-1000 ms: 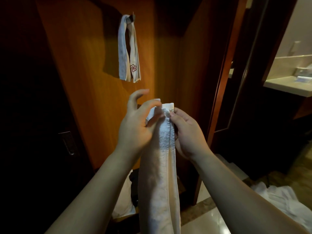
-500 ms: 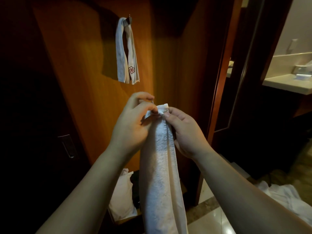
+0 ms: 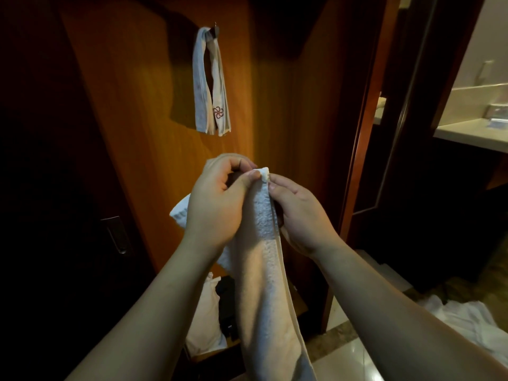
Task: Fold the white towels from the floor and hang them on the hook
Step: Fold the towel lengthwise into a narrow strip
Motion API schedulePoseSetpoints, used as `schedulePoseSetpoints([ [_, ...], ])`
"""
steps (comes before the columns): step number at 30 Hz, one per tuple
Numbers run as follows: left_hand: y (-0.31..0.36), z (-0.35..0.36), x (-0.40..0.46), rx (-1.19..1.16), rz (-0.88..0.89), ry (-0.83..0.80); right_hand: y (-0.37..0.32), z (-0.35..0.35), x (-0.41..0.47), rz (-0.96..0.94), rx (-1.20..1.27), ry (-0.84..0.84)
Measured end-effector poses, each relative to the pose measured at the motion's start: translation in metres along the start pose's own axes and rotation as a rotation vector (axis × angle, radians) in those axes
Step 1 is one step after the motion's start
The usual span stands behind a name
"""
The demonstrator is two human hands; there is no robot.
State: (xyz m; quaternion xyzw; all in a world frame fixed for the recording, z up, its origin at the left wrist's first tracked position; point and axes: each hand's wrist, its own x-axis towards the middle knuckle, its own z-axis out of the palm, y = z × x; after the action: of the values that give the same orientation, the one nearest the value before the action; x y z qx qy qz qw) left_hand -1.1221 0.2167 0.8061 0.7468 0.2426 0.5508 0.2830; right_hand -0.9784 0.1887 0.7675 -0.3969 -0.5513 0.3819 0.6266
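I hold a long, narrow folded white towel (image 3: 268, 284) upright in front of me. My left hand (image 3: 214, 204) pinches its top corner between thumb and curled fingers, and a fold of the towel bulges out to the left behind that hand. My right hand (image 3: 299, 213) grips the towel's right edge just below the top. Higher on the wooden wall, another folded white towel (image 3: 210, 83) with a red emblem hangs from a small dark hook (image 3: 215, 30). More white towels (image 3: 464, 323) lie crumpled on the floor at the lower right.
An orange wooden panel (image 3: 154, 133) fills the wall ahead, with a dark door and metal handle (image 3: 116, 235) at the left. A white bag (image 3: 204, 317) stands in the low niche beneath. A doorway at the right opens onto a bathroom counter (image 3: 472, 133).
My left fingers have curled from spread to a pinch on the towel's top. The top end has been narrowed, and a fold now sticks out to the left behind my left hand.
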Motion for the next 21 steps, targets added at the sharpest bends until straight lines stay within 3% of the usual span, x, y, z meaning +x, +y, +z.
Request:
schedulePoseSetpoints([
  [9,0.0,0.004,-0.009,0.096,0.049,0.021,-0.005,-0.001,-0.014,-0.058,-0.094,-0.041],
  [12,-0.007,-0.012,-0.007,0.044,0.039,-0.031,-0.011,-0.012,-0.012,-0.044,-0.051,0.023],
  [15,-0.025,-0.037,-0.008,0.074,0.009,-0.162,-0.017,-0.029,-0.009,-0.055,-0.016,0.11],
  [21,-0.066,-0.064,-0.006,0.57,-0.05,-0.557,-0.02,-0.05,-0.003,-0.081,0.015,0.234],
])
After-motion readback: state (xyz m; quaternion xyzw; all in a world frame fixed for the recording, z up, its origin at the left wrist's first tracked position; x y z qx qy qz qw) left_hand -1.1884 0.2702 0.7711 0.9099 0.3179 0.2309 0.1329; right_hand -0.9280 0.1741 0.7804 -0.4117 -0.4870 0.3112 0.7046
